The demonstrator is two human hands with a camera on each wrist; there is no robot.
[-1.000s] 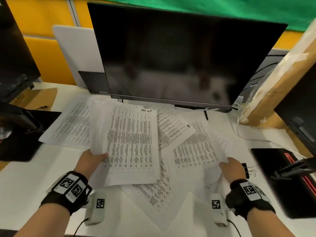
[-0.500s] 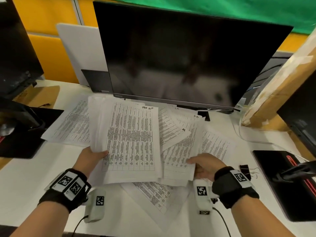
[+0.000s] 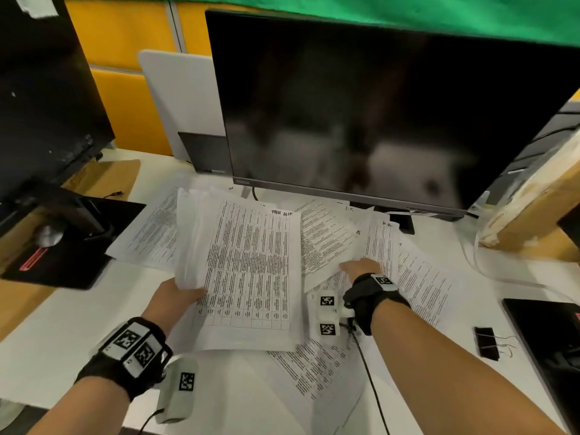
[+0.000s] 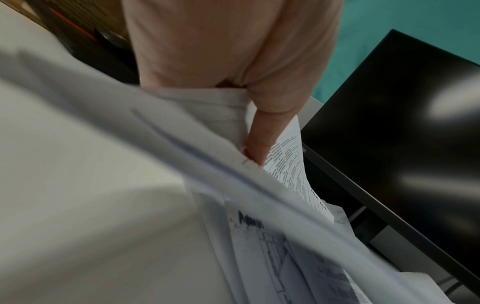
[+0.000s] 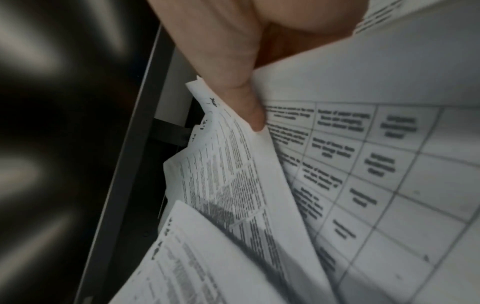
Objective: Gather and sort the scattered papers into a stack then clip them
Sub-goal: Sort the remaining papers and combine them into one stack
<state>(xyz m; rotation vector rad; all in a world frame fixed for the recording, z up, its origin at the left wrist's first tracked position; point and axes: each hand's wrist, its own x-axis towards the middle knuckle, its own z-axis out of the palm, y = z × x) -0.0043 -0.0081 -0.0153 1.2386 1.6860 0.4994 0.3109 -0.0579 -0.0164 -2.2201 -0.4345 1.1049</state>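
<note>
Printed sheets lie scattered on the white desk (image 3: 47,350) in front of a monitor. My left hand (image 3: 175,295) grips the lower left edge of a gathered stack (image 3: 248,271), thumb on top; in the left wrist view the thumb (image 4: 262,142) presses into the stack's sheets (image 4: 288,164). My right hand (image 3: 361,267) pinches a sheet (image 3: 381,243) just right of the stack; the right wrist view shows its thumb (image 5: 244,102) on that printed sheet (image 5: 228,164). More loose sheets (image 3: 423,284) lie right, left and below. A black binder clip (image 3: 487,342) sits on the desk at the right.
A large dark monitor (image 3: 376,114) stands right behind the papers. A black stand and pad (image 3: 72,243) sit at the left, a black pad (image 3: 552,346) at the right, a cardboard box (image 3: 539,208) at the far right. A cable (image 3: 373,387) trails from my right wrist.
My right hand has carried its sheet from the right side leftward and away from me, up against the stack. My left hand keeps its hold on the stack.
</note>
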